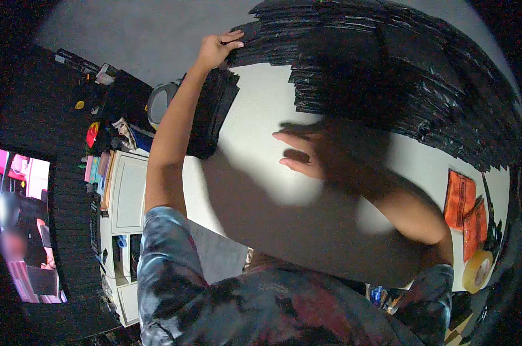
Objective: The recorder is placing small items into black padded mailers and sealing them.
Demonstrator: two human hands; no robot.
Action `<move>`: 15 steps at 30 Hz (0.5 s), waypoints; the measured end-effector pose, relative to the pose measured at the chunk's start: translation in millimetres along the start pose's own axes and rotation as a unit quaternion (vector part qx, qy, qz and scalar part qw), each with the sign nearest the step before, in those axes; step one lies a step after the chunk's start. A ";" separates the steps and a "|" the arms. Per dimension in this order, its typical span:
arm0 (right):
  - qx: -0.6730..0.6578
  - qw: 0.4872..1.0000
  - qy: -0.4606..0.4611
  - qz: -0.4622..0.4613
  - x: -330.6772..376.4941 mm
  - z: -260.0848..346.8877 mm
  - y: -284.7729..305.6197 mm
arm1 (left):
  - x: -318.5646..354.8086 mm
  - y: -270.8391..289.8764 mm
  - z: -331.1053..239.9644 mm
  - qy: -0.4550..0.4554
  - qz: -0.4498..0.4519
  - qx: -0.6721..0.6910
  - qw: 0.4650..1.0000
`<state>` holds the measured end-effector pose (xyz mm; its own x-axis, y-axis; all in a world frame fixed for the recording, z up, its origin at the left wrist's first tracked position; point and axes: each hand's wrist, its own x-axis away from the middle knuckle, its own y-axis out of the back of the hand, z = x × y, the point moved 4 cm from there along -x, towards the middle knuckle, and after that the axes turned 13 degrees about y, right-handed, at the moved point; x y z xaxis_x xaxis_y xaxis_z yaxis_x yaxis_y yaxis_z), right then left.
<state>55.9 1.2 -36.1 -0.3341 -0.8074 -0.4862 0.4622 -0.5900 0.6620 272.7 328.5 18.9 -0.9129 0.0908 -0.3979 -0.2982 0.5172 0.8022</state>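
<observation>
My left hand [217, 51] reaches to the far left corner of the white table [255, 98]. Its thumb and fingers close on the edge of a flat black plastic packet [250, 36] in the stacks there. Long overlapping rows of similar black packets [439, 86] curve along the far side. A separate black stack [212, 112] lies beside my left forearm. Over the middle of the table, partly in shadow, my right hand [310, 153] has its thumb and a finger apart, with nothing visible between them. The rest of that hand is dark.
Two orange packets [461, 199] lie at the table's right, near a roll of clear yellowish tape [478, 271]. To the left stand a white cabinet [128, 184] with items on top and a lit screen [27, 230]. A grey rounded object [161, 104] sits behind my left arm.
</observation>
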 end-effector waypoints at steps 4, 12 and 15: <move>0.041 0.998 0.037 -0.042 7.3 -8.0 -1.5 | -4.3 -2.4 -15.4 0.069 -0.013 0.023 0.997; 0.035 0.997 0.033 -0.067 5.5 -6.1 0.8 | -20.6 -5.5 -12.3 0.089 0.075 0.005 0.993; 0.056 0.993 0.052 -0.091 6.0 -6.9 -2.6 | -21.4 -4.9 -10.7 0.082 0.086 0.012 0.993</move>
<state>58.3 -2.1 -44.6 -0.3140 -0.6868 -0.6555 0.3067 -0.7268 0.6145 290.7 314.9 28.2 -0.9836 0.0404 -0.1759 -0.1287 0.5261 0.8406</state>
